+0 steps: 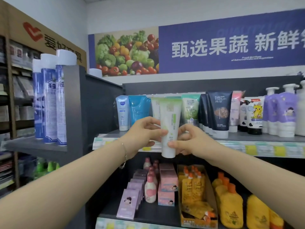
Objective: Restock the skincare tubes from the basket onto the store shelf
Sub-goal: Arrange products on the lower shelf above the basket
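Observation:
A white and green skincare tube (170, 123) stands upright, cap down, in the air in front of the upper shelf (247, 138). My left hand (145, 133) pinches its left side and my right hand (189, 139) pinches its lower right side near the cap. Behind it on the shelf stand matching white-green tubes (155, 106), blue tubes (138, 109), a Nivea tube (122, 111), a green tube (190, 109) and dark navy tubes (217, 111). The basket is not in view.
Purple pump bottles (280, 113) and cartoon tubes (254, 114) fill the shelf's right end. Tall blue spray cans (49, 103) stand on a side shelf at left. The lower shelf holds pink boxes (166, 184), pink bottles (150, 189) and yellow pouches (229, 205).

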{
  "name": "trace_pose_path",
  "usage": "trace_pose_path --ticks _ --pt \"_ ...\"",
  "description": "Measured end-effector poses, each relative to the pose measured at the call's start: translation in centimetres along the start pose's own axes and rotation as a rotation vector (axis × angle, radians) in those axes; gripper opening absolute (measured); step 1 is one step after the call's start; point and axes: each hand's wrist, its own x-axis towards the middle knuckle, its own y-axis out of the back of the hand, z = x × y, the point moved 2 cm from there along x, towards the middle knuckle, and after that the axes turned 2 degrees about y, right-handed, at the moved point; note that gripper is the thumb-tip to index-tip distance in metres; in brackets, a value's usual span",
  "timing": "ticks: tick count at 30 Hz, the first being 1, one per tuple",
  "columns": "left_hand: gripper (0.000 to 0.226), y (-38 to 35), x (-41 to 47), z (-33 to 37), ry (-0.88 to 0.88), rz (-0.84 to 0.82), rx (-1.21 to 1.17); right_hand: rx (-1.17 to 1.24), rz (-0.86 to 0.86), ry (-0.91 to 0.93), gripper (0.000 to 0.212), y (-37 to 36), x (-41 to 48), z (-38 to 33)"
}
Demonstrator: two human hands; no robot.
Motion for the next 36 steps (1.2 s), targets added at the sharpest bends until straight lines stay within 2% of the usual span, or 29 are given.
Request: trace_pose_path --ticks 4,10,20,24,36 --pt "0.027 0.9 0.8 1.1 -0.031 0.072 -0.032 0.088 0.086 0.029 0.045 -0.5 1.5 -1.0" --pt "0.027 1.9 2.6 1.1 -0.036 0.221 -0.117 0.113 0.216 0.097 0.036 -1.5 4.2 -1.4" --pt "0.048 3.1 5.7 -0.3 0.026 0.084 -0.046 -0.122 0.313 0.09 0.033 -2.1 9.7 -0.4" --pt "0.044 3.6 8.1 -0.6 0.057 0.084 -0.005 -0.231 0.289 0.071 0.024 -2.2 11.7 -0.3" --pt "0.036 3.5 13.0 -2.8 0.077 0.074 0.125 -0.471 0.312 -0.023 0.029 -2.8 17.0 1.5"
